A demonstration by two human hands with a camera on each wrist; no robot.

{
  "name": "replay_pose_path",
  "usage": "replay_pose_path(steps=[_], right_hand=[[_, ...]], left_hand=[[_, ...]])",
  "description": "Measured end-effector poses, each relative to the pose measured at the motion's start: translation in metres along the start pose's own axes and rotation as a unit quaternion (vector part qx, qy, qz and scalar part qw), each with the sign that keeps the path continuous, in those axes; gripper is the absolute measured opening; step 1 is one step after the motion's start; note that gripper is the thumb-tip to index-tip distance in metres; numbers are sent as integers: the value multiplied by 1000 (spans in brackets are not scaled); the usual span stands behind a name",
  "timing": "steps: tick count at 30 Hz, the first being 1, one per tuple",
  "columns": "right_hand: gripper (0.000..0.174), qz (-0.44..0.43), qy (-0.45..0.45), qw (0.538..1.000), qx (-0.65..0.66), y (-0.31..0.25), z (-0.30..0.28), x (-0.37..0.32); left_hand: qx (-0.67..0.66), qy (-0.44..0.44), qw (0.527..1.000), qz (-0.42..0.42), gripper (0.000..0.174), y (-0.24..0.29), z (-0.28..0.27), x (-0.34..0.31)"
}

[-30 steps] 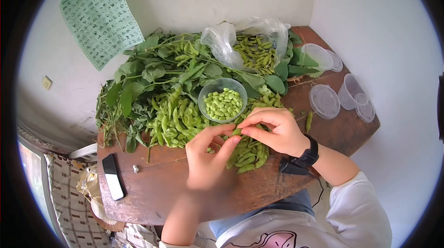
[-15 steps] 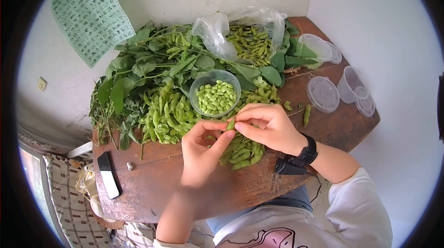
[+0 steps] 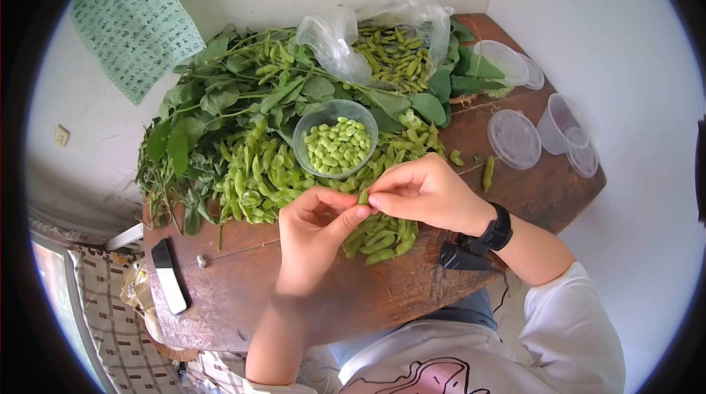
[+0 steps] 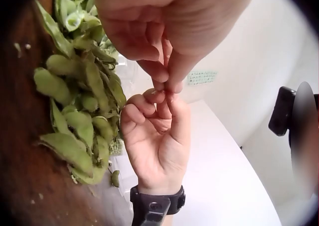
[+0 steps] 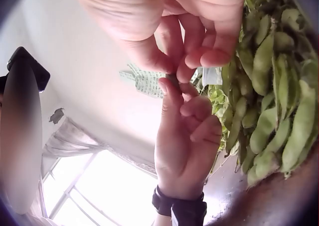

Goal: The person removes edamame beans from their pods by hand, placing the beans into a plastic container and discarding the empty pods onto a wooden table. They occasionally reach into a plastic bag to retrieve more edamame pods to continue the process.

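Observation:
Between my two hands is a small green soybean pod (image 3: 363, 197), standing upright in the head view. My left hand (image 3: 310, 236) pinches it from the left with thumb and forefinger. From the other side my right hand (image 3: 432, 192) pinches it too, with fingertips meeting the left ones. In both wrist views the fingers mostly hide the pod. Just beneath the hands lies a heap of full pods (image 4: 75, 119). Behind them, a clear round bowl (image 3: 300, 145) holds shelled green beans (image 3: 338, 145).
Opened pods (image 3: 257, 177) pile up left of the bowl, with leafy stalks (image 3: 235, 92) behind. A plastic bag (image 3: 334, 45) with more pods lies at the back. Clear lids (image 3: 513, 140) and a cup (image 3: 553, 126) stand at right, a phone (image 3: 169, 276) at left on the wooden table (image 3: 220, 298).
The pod has turned from lying slanted to standing upright between the fingertips. Both hands stay together over the heap, and the head view has shifted slightly.

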State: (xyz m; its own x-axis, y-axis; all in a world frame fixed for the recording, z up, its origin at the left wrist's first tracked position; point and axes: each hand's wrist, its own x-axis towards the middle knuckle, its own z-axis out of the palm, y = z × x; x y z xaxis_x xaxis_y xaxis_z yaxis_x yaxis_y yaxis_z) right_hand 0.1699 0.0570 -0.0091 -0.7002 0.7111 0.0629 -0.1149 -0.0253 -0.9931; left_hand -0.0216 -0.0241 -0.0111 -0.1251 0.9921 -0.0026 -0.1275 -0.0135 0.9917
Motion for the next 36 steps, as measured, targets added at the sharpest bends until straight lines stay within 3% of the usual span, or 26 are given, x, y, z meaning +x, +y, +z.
replay_pose_path(steps=[5, 11, 25, 30, 32, 36], right_hand=[[16, 20, -32, 999, -36, -4, -4, -1], [15, -39, -30, 998, -51, -6, 1, -4], [20, -38, -39, 998, -25, -1, 4, -6], [22, -3, -22, 1000, 20, -3, 7, -4], [18, -56, -12, 995, 82, -9, 11, -2], [23, -52, -19, 997, 53, -14, 6, 0]], left_hand=[[89, -24, 995, 29, 27, 1, -3, 2], [39, -58, 997, 34, 35, 1, -1, 1], [-39, -94, 995, -19, 37, 0, -3, 1], [-94, -69, 993, 2, 35, -1, -8, 3], [-140, -70, 987, 22, 31, -1, -9, 3], [-138, -82, 987, 9, 28, 1, -12, 1]])
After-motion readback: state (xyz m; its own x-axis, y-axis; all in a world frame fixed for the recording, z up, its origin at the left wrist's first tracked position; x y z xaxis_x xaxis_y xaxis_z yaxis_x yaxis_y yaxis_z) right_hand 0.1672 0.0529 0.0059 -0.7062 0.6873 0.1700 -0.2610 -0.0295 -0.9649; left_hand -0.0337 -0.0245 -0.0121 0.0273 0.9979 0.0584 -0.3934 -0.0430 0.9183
